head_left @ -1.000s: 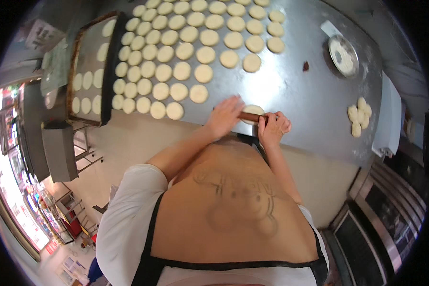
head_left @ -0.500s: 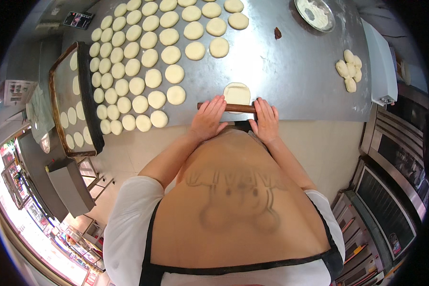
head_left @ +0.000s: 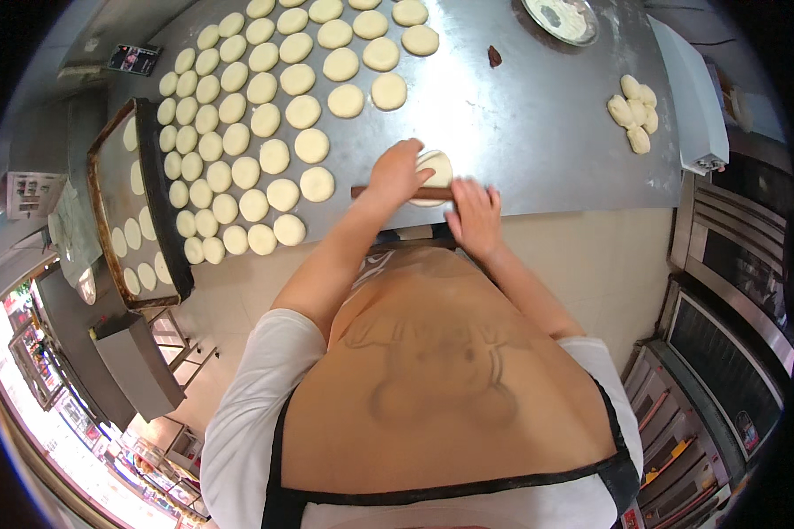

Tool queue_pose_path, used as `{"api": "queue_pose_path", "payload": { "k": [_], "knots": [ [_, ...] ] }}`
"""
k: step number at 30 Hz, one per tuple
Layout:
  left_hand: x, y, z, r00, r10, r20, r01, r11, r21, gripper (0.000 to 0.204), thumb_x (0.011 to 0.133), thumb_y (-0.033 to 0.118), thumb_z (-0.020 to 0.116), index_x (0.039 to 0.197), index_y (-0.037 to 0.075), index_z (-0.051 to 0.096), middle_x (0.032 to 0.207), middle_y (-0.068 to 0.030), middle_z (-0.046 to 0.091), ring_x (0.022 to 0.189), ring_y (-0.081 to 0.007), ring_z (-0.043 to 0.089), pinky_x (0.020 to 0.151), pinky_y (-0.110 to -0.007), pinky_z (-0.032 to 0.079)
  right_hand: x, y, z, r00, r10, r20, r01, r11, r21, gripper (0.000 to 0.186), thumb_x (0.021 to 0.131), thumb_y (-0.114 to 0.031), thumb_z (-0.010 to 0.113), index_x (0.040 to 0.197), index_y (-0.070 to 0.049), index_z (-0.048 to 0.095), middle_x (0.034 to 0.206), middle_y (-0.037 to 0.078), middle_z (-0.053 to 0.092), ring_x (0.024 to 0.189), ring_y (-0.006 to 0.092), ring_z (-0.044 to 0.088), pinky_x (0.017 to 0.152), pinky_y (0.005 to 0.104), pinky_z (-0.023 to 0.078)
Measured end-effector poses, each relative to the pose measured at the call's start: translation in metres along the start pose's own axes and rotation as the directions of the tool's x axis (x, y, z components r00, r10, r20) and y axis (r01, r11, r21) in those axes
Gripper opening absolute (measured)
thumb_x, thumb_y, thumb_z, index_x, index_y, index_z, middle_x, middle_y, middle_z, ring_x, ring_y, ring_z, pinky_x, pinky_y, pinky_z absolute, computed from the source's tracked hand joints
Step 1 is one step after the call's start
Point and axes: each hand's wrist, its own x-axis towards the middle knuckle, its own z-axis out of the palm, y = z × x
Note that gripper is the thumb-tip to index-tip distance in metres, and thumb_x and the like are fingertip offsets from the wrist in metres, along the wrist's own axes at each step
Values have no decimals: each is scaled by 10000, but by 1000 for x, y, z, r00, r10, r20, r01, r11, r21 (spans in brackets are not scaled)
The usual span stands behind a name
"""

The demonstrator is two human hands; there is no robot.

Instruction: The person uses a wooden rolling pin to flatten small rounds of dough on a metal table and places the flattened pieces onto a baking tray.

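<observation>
A piece of pale dough [head_left: 433, 164] lies flattened on the steel table near its front edge, with a brown wooden rolling pin [head_left: 434, 193] across it. My right hand [head_left: 475, 214] grips the pin's right end. My left hand [head_left: 395, 174] is over the pin's left part, its curled fingers reaching past it beside the dough; they are blurred, so their hold is unclear. Many round dough discs [head_left: 274, 156] stand in rows left of my hands. A cluster of small dough lumps [head_left: 637, 119] sits at the right.
The steel table [head_left: 556, 123] carries a bowl of flour [head_left: 565, 19], a small dark object [head_left: 494, 55] and, at back left, a black rectangular item [head_left: 133, 58]. A metal baking tray [head_left: 116, 194] with discs is at left. Steel oven doors [head_left: 728, 273] stand at right.
My left hand has risen from lying on the pin to reach farther forward, fingers more curled. My right hand stays on the pin's right end. The whole view has shifted.
</observation>
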Motion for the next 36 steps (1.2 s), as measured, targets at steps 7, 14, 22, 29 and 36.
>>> {"api": "queue_pose_path", "payload": {
  "k": [7,14,22,29,36],
  "knots": [
    [-17,12,-10,954,-259,151,299,852,-430,334,819,301,795,933,4,689,890,-120,730,782,-195,691,723,-338,551,1,-4,-21,985,166,-52,-153,970,191,301,703,-149,711,1003,-151,674,1011,17,647,1050,251,580,1007,477,333],
    [-50,-15,-35,938,-346,5,329,887,-322,804,871,321,769,1493,-21,392,1189,-168,724,980,-308,722,858,-416,576,14,-5,-31,998,60,-12,-57,981,183,193,708,-167,691,900,-145,693,932,31,655,980,270,594,1000,476,352],
    [-83,-35,-6,982,144,-122,-83,910,406,850,891,412,731,1514,-58,395,1598,-219,399,1512,-352,332,1216,-547,257,36,-6,-8,987,131,-90,-129,991,27,449,769,-130,687,1217,-125,658,1293,83,621,1266,279,533,1140,531,292],
    [-48,-35,-18,989,117,-92,-71,913,402,820,938,426,655,1540,-46,360,1636,-227,334,1535,-350,296,1230,-541,224,80,5,-19,996,88,-19,-90,973,-211,675,935,-482,628,1463,-74,529,1554,190,471,1440,375,428,1177,660,233],
    [-11,-36,-29,973,140,-181,-33,868,495,807,948,435,634,1545,-39,369,1643,-210,333,1556,-338,255,1238,-534,215,122,19,-23,996,82,20,-78,986,-144,629,921,-425,642,1439,-81,548,1579,191,431,1490,354,362,1198,637,216]
  ]
}}
